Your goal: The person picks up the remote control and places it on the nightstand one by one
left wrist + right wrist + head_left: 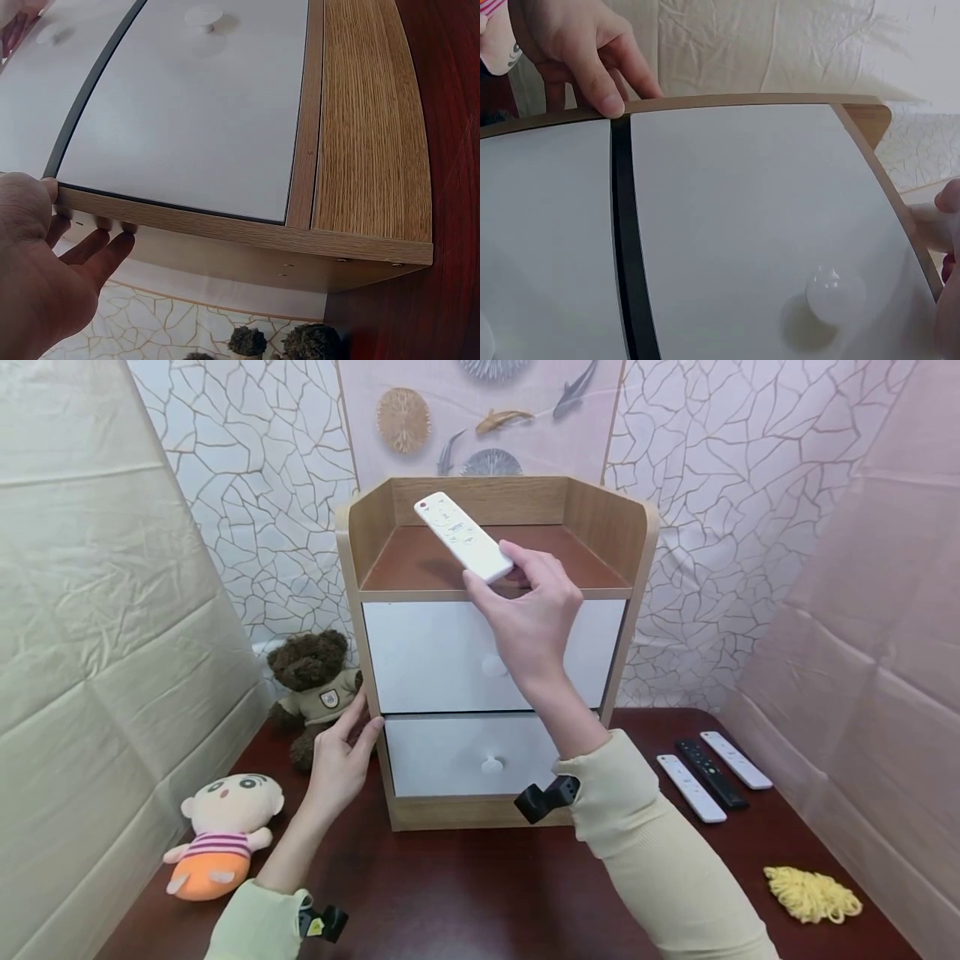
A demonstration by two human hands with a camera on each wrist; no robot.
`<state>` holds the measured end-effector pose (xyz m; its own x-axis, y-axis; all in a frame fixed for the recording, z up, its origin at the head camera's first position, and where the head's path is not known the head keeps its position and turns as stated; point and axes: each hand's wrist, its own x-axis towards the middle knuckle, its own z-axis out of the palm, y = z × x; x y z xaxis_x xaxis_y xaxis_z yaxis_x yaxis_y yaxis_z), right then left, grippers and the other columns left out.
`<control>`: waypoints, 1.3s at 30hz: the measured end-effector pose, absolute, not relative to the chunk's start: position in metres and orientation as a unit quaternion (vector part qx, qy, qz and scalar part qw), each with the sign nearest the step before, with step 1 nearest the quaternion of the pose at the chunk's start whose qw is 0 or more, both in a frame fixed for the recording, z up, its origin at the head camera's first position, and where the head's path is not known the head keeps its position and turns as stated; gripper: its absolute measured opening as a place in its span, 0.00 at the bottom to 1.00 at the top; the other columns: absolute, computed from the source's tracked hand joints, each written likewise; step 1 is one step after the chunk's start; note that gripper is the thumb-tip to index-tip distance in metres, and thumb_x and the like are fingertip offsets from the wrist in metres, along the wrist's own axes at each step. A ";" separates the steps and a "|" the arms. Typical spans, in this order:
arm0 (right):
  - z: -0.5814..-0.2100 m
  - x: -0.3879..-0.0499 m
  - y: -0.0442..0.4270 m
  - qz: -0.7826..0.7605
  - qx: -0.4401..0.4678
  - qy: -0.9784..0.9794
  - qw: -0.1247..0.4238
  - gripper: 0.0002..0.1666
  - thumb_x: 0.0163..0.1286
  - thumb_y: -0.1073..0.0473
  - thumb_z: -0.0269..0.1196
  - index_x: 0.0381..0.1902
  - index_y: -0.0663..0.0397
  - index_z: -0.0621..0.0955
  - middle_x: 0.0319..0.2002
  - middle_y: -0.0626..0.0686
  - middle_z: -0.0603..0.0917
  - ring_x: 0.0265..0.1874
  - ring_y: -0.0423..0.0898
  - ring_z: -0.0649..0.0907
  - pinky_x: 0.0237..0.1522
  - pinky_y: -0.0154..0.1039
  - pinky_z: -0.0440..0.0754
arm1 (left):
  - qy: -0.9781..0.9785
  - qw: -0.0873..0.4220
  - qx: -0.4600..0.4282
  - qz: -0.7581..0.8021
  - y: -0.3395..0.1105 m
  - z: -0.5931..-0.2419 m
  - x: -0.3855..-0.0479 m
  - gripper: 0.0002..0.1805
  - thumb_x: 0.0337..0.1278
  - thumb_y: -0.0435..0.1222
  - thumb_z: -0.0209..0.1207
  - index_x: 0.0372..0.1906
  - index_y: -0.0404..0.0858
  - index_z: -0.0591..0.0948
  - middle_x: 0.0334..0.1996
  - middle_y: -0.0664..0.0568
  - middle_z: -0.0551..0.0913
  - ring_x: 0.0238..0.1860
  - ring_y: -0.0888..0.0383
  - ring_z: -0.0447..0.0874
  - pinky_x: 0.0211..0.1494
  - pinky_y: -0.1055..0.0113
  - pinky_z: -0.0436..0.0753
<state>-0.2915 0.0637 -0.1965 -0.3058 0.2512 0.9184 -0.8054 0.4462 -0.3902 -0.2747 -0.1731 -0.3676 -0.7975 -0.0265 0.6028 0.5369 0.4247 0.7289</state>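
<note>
- White remote control (461,533) is slanting up and away from the right hand (538,602), whose thumb and fingers are pinching its near end.
- Brown top shelf (401,562) is lying beneath that pinch, with open room between it and the remote.
- Left side panel (371,533) and right side panel (613,531) are standing well apart on either side of the grip, their front edges curving down.
- Upper drawer (427,656) and lower drawer (442,756) are sitting below the right hand, a dark gap running between them.
- Left hand (341,764) is resting loosely, thumb touching the cabinet's (472,814) left front edge beside that gap, fingers reaching along its outer side.
- Teddy bear (318,697) is sitting just beyond those fingers.
</note>
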 end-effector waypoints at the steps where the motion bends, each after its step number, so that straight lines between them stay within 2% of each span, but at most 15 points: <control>1: -0.196 -0.292 0.061 0.477 0.212 -0.652 0.551 0.23 0.55 0.63 0.79 0.48 0.68 0.88 0.40 0.59 0.87 0.36 0.48 0.83 0.37 0.33 0.81 | -0.797 0.275 -0.161 -0.513 -0.173 -0.368 -0.275 0.30 0.77 0.36 0.57 0.78 0.41 0.66 0.68 0.42 0.75 0.59 0.48 0.82 0.57 0.56 0.82; 6: -0.196 -0.290 0.048 0.451 0.210 -0.669 0.553 0.24 0.55 0.62 0.80 0.48 0.69 0.88 0.38 0.60 0.87 0.37 0.52 0.81 0.37 0.36 0.77 | -0.801 0.279 -0.158 -0.504 -0.174 -0.371 -0.276 0.30 0.77 0.37 0.57 0.78 0.43 0.66 0.69 0.42 0.74 0.60 0.47 0.82 0.56 0.52 0.82; 11: -0.194 -0.289 0.037 0.436 0.205 -0.689 0.541 0.25 0.55 0.61 0.81 0.48 0.69 0.88 0.37 0.59 0.87 0.37 0.52 0.81 0.36 0.37 0.77 | -0.802 0.279 -0.161 -0.503 -0.175 -0.373 -0.275 0.30 0.77 0.37 0.57 0.79 0.43 0.66 0.69 0.42 0.74 0.61 0.48 0.81 0.56 0.50 0.82; 17: -0.188 -0.289 0.026 0.408 0.178 -0.723 0.527 0.26 0.55 0.57 0.81 0.48 0.67 0.89 0.36 0.58 0.87 0.37 0.51 0.81 0.38 0.40 0.77 | -0.800 0.285 -0.163 -0.502 -0.174 -0.372 -0.275 0.31 0.77 0.37 0.58 0.79 0.43 0.66 0.68 0.42 0.76 0.60 0.48 0.81 0.56 0.54 0.83; 21: -0.184 -0.287 0.022 0.389 0.156 -0.757 0.501 0.27 0.55 0.53 0.81 0.49 0.65 0.89 0.37 0.57 0.88 0.39 0.50 0.81 0.43 0.44 0.77 | -0.801 0.295 -0.168 -0.493 -0.172 -0.371 -0.275 0.30 0.77 0.36 0.57 0.79 0.41 0.66 0.68 0.42 0.76 0.59 0.48 0.83 0.54 0.58 0.83; 27: -0.181 -0.284 0.018 0.367 0.135 -0.788 0.475 0.28 0.57 0.50 0.80 0.50 0.63 0.89 0.39 0.56 0.88 0.41 0.51 0.82 0.50 0.48 0.76 | -0.800 0.307 -0.177 -0.484 -0.170 -0.371 -0.276 0.30 0.77 0.35 0.58 0.78 0.41 0.66 0.68 0.42 0.76 0.57 0.48 0.84 0.53 0.56 0.84; 34: -0.168 -0.285 0.012 0.313 0.104 -0.844 0.423 0.31 0.56 0.40 0.79 0.50 0.54 0.90 0.42 0.51 0.90 0.43 0.48 0.84 0.54 0.47 0.77 | -0.806 0.314 -0.175 -0.471 -0.171 -0.371 -0.277 0.31 0.77 0.35 0.57 0.78 0.39 0.65 0.69 0.40 0.74 0.58 0.44 0.83 0.53 0.49 0.84; 39: -0.162 -0.287 0.010 0.257 0.076 -0.872 0.408 0.34 0.55 0.31 0.76 0.46 0.52 0.91 0.41 0.51 0.89 0.41 0.49 0.85 0.48 0.46 0.79 | -0.806 0.316 -0.174 -0.468 -0.170 -0.371 -0.276 0.31 0.77 0.35 0.57 0.79 0.39 0.65 0.70 0.40 0.73 0.59 0.44 0.83 0.54 0.51 0.84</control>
<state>-0.2867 0.0100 -0.1622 -0.6549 0.0783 0.7516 -0.3422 0.8561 -0.3874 -0.2765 -0.1700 -0.3713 -0.7391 -0.0153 0.6734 0.5774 0.5005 0.6451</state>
